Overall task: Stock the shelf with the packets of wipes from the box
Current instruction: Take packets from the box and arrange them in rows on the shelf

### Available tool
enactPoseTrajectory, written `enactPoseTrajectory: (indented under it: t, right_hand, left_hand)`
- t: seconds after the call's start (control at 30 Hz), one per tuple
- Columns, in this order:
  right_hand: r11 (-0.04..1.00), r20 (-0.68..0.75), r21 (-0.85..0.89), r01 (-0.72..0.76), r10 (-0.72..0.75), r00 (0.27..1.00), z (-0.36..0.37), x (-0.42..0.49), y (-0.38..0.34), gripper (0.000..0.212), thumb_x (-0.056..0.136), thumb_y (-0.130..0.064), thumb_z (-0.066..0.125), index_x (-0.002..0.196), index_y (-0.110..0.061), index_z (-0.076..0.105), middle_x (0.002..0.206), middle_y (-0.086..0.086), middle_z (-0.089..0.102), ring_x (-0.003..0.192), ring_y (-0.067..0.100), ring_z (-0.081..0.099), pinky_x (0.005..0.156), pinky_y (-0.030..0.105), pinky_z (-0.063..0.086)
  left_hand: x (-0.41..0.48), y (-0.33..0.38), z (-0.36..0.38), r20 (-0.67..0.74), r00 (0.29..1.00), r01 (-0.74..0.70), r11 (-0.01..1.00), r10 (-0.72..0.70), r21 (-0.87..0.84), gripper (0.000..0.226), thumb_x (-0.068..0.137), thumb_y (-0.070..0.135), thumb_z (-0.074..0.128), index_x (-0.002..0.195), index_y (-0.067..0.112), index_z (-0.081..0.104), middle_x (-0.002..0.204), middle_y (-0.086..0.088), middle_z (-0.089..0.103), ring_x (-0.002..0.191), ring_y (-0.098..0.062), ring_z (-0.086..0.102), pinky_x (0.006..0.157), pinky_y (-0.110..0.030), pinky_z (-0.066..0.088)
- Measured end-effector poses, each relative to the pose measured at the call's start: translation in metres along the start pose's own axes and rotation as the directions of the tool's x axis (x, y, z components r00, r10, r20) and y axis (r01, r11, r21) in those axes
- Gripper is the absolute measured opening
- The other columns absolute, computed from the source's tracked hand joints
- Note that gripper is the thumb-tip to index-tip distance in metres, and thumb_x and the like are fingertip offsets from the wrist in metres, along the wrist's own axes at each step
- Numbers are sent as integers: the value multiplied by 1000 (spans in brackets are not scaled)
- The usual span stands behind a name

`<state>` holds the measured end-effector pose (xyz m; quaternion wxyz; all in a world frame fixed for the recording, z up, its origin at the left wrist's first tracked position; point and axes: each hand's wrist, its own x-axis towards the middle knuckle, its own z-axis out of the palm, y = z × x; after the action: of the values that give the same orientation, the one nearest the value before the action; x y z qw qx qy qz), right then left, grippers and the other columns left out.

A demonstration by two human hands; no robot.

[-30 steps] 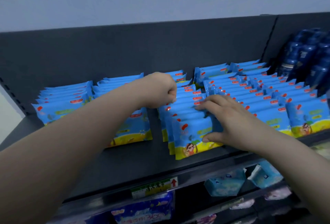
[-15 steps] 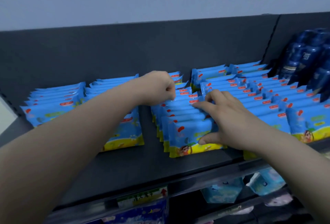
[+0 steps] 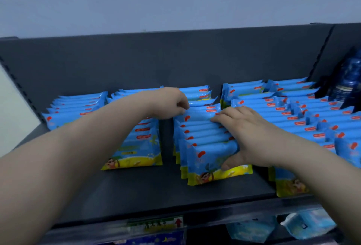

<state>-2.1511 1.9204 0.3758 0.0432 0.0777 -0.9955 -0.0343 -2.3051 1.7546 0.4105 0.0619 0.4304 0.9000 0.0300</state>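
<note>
Dark shelf (image 3: pixel 156 192) holds blue, yellow-edged packets (image 3: pixel 207 158).

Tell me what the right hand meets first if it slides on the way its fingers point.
Probably the left hand. The right hand lies over the middle row of blue plastic wipe packets, fingers pointing up-left along their tops toward the left hand's curled fingers; depth is unclear.
</note>
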Motion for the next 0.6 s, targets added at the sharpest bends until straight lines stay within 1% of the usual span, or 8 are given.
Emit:
enactPoseTrajectory:
  t: [0.1, 0.17, 0.2, 0.27, 0.33, 0.4, 0.53, 0.6]
  right_hand:
    - [1000, 52, 11, 0, -1, 999, -2, 4, 3, 107, 50, -75, 70, 138, -32, 26, 149, -7, 15, 142, 16, 5, 117, 35, 8]
    - [999, 119, 39, -13, 8, 993, -6, 9, 4, 107, 48, -75, 71, 134, -32, 25, 155, -10, -3, 144, 13, -13, 119, 38, -1]
    - [998, 151, 54, -16, 8, 988, -7, 12, 5, 106, 47, -75, 72, 132, -32, 26, 156, -10, -3, 143, 12, -16, 119, 38, -3]
    - [994, 190, 104, -23, 3, 982, -9, 17, 7, 104, 47, -73, 74, 128, -33, 25, 152, -8, 16, 144, 9, -9, 118, 38, -5]
    - [992, 176, 124, -15, -8, 984, -7, 17, 9, 107, 47, -72, 74, 132, -35, 20, 142, -11, 29, 142, 7, 9, 118, 36, -6]
    - [994, 154, 107, 0, -17, 988, -5, 15, 10, 115, 49, -73, 73, 140, -35, 12, 143, -13, 27, 138, 4, 16, 117, 33, -8]
    - [999, 210, 47, -21, 11, 978, -4, 13, 10, 136, 53, -76, 68, 146, -29, -19, 153, -12, 12, 142, 5, 3, 117, 33, -11]
    - [1000, 216, 8, -19, 17, 976, -7, 16, 9, 132, 52, -77, 67, 148, -28, -9, 150, -11, 13, 143, 9, 2, 117, 35, -10]
  left_hand:
    - [8, 4, 0, 83, 996, 3, 999, -6, 40, 28, 95, 26, 51, 119, 19, 63, 116, 5, 63, 103, -13, 54, 87, -23, 40]
    - [6, 4, -6, 126, 992, -16, 999, 13, 28, 26, 96, 28, 49, 118, 23, 64, 103, 16, 59, 100, -9, 52, 87, -24, 40]
    - [5, 3, -9, 148, 989, -25, 1000, 26, -5, 26, 97, 27, 48, 117, 25, 64, 99, 20, 56, 99, -6, 51, 87, -22, 38]
    - [4, 0, -13, 180, 982, -36, 997, 48, -64, 27, 97, 21, 45, 114, 31, 64, 102, 19, 55, 99, -4, 50, 87, -20, 38]
    - [6, -5, -13, 149, 987, -52, 997, 59, -53, 29, 95, 17, 44, 105, 35, 65, 107, 11, 58, 94, -7, 52, 80, -21, 40]
    - [15, -10, -8, 104, 993, -47, 999, 46, -1, 26, 95, 18, 47, 111, 31, 62, 108, 8, 59, 90, -7, 51, 80, -23, 39]
    - [31, -9, -1, 121, 992, -37, 998, 29, 58, 35, 94, 26, 51, 129, 22, 54, 103, 11, 57, 94, -9, 48, 87, -25, 39]
    - [34, -8, -2, 168, 984, -59, 997, 50, 49, 32, 96, 27, 50, 126, 21, 56, 103, 12, 54, 94, -8, 48, 85, -23, 37]
